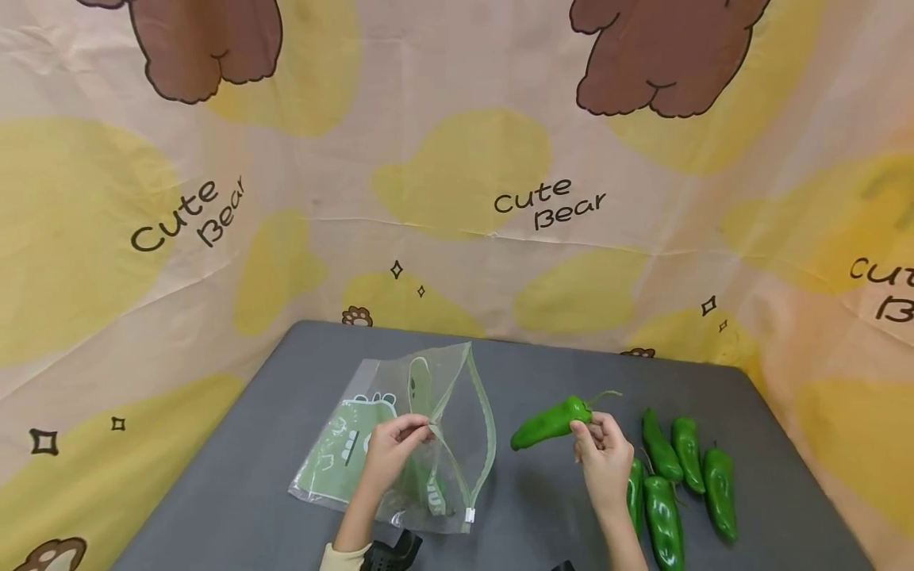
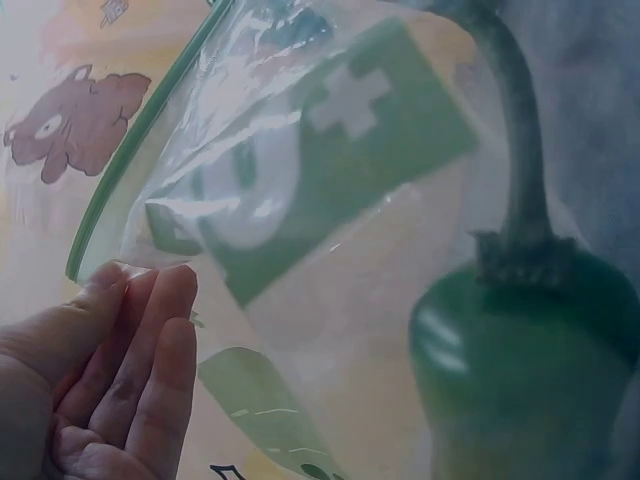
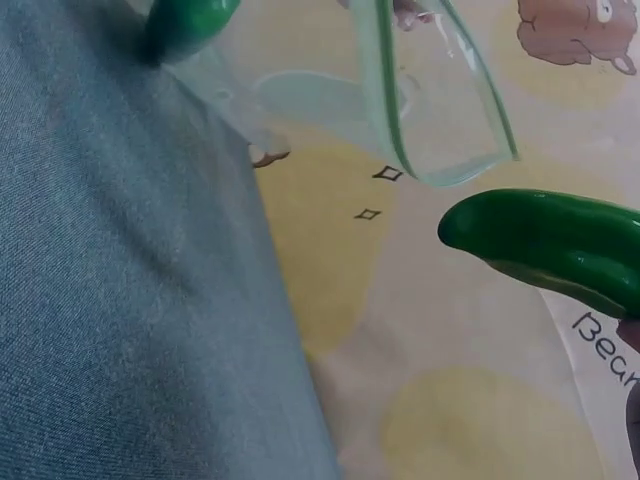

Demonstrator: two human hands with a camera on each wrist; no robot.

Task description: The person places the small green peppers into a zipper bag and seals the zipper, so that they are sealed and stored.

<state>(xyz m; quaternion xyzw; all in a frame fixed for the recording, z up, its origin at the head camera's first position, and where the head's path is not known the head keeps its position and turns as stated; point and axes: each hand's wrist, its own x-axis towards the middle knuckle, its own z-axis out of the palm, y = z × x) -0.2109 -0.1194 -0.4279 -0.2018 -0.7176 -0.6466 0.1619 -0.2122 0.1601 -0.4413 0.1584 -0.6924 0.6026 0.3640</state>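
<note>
My left hand point(image 1: 394, 448) pinches the zip edge of a clear zip bag point(image 1: 457, 444) printed with green shapes. The bag's mouth gapes toward the right, and its white slider point(image 1: 469, 515) sits at the near corner. Through the plastic in the left wrist view a green pepper point(image 2: 525, 370) shows, stem up; it appears to lie inside the bag. My right hand point(image 1: 603, 460) holds another green pepper point(image 1: 548, 423) by its stem end, tip pointing left, apart from the bag's mouth. In the right wrist view this pepper's tip point(image 3: 480, 225) is just below the bag's rim point(image 3: 450, 178).
Several green peppers point(image 1: 720, 492) lie on the grey table point(image 1: 543, 507), right of my right hand. A patterned cloth point(image 1: 457, 174) with bears and lettering hangs behind the table and along its sides.
</note>
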